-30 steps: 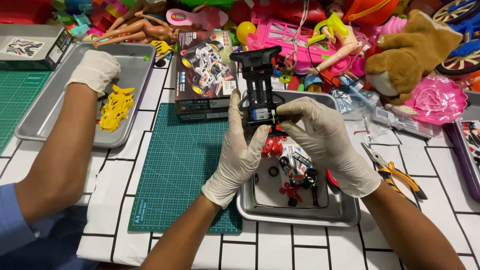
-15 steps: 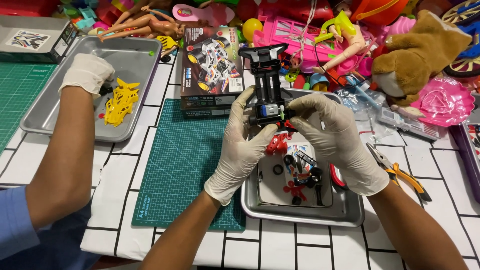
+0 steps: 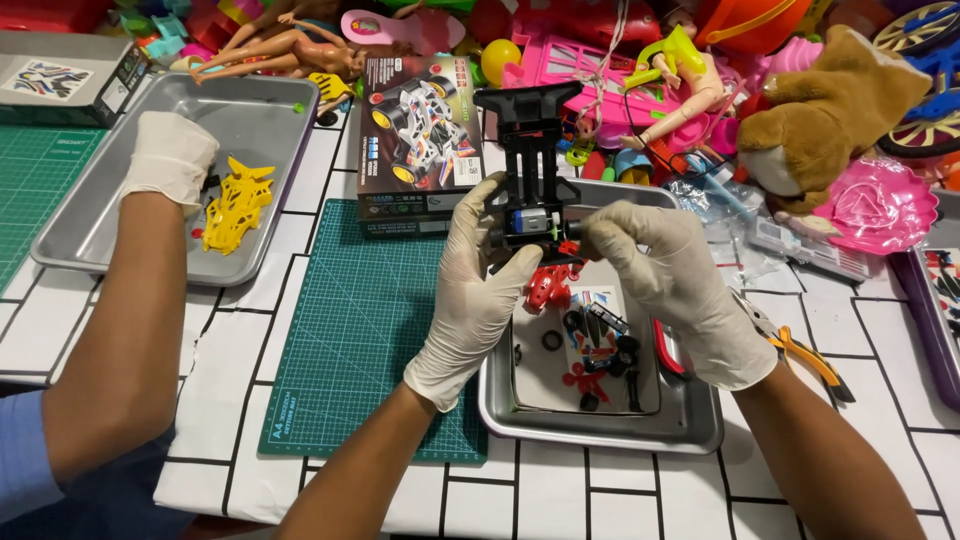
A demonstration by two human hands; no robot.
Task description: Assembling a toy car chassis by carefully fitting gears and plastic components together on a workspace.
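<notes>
Pinching a black toy car chassis [image 3: 533, 170] from both sides, the left hand [image 3: 478, 275] and the right hand [image 3: 672, 285] hold it in the air above the near middle of the bench [image 3: 560, 490], both gloved in white. The left grip closes thumb and fingers on the left side of the lower end, where a small silver motor sits; the right grip presses its fingertips on the right side of the same end. Its long axis runs straight away from the person, the wide end toward the far edge, so most of it lies beyond both grips, and each hand is equally near.

Just below hangs one red plastic part [image 3: 548, 285], seemingly touching the chassis. Under the hands stands one metal tray [image 3: 600, 430] with small black and red parts, too many and too small to count. One green cutting mat [image 3: 360, 330] lies left of it, one box [image 3: 415, 135] at the mat's far end.

Toward the left edge, a second person's gloved hand [image 3: 170, 160] rests in another metal tray [image 3: 100, 225] beside one yellow part [image 3: 235, 205]. Pliers [image 3: 800, 350] lie to the right.
</notes>
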